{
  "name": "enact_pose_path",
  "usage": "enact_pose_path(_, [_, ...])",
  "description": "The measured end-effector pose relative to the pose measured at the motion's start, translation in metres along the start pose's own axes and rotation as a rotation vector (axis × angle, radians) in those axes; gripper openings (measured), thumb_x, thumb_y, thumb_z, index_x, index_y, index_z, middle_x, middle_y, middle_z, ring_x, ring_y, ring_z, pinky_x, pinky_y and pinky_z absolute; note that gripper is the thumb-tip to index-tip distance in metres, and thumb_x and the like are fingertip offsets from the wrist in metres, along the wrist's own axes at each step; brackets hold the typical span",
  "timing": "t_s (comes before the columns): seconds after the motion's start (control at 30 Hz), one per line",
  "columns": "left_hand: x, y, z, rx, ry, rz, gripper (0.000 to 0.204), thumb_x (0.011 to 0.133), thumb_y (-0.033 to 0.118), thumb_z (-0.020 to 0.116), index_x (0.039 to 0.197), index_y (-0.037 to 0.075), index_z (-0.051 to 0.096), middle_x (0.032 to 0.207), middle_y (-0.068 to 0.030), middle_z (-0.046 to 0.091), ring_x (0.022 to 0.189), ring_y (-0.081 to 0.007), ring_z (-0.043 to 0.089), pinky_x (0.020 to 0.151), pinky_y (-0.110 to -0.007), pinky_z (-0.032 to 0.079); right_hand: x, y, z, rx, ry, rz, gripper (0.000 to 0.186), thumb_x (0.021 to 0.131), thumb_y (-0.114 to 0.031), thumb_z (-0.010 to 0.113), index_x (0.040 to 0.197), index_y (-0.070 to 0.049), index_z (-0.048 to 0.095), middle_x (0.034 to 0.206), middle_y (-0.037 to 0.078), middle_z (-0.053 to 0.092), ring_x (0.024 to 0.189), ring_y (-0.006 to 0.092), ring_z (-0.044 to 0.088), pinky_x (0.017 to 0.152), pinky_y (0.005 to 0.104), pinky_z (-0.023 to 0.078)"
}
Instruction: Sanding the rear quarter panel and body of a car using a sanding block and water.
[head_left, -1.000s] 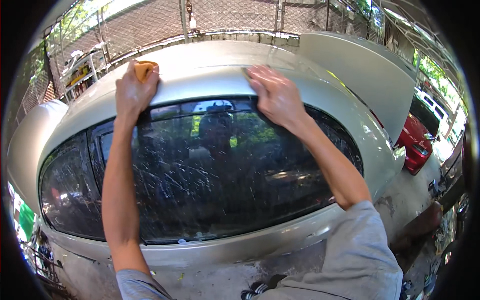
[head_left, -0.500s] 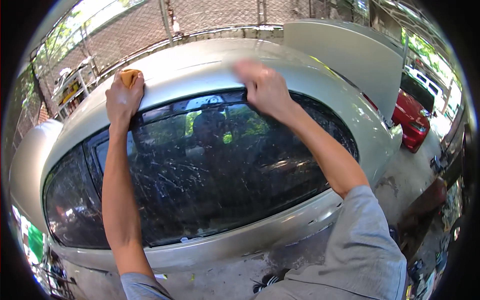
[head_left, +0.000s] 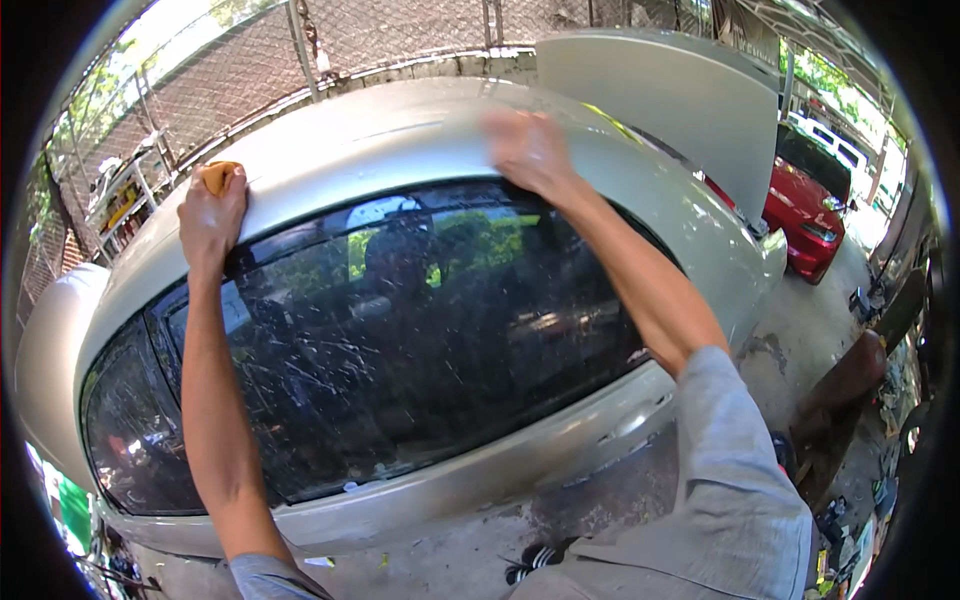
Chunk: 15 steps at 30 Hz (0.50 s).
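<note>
My left hand (head_left: 210,222) is closed around a small orange pad (head_left: 220,176), whose exact kind I cannot make out. It rests at the edge of the silver car's roof (head_left: 350,148), above the left part of the side window (head_left: 430,340). Farther right, my right hand (head_left: 530,155) is over the same roof edge, its fingers smeared by motion. Whether anything is under those fingers cannot be seen. Whitish streaks and spots mark the dark window glass.
A large pale panel (head_left: 650,105) stands upright beyond the car's right end. Farther right is a red car (head_left: 805,215). A chain-link fence (head_left: 400,45) runs behind the roof, with a cluttered shelf (head_left: 125,205) at left. A rusty brown piece (head_left: 850,375) lies at the right.
The view has shifted, so the car and both arms sit differently in the picture. My right hand moves over the roof edge, while my left keeps hold of the orange pad.
</note>
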<state>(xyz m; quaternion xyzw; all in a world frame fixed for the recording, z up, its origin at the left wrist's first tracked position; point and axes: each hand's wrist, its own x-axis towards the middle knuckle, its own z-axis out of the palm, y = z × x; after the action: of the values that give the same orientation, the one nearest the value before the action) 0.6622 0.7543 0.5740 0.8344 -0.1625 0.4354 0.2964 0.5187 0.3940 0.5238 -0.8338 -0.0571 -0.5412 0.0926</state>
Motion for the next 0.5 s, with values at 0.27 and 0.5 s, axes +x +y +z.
enact_pose_path(0.27, [0.004,-0.02,0.005,0.049,0.035,0.027,0.044,0.088,0.045,0.063,0.109,0.006,0.066,0.095,-0.0243,0.071,0.093,-0.0412,0.069,0.08,-0.045,0.053,-0.005,0.01,-0.018,-0.087,-0.092,0.202,0.025,0.096,-0.019,0.051,0.093,-0.004,0.07,0.104,0.017,0.07,0.098,0.0365,0.067,0.083,0.0443,0.054])
enact_pose_path(0.5, [0.007,-0.023,0.002,0.039,0.046,0.047,0.045,0.089,0.046,0.062,0.11,0.006,0.065,0.097,-0.025,0.07,0.095,-0.0428,0.068,0.081,-0.046,0.052,-0.019,0.028,-0.05,-0.154,-0.307,0.452,0.024,0.097,-0.018,0.052,0.097,-0.002,0.07,0.11,0.015,0.071,0.109,0.0338,0.065,0.094,0.0387,0.052])
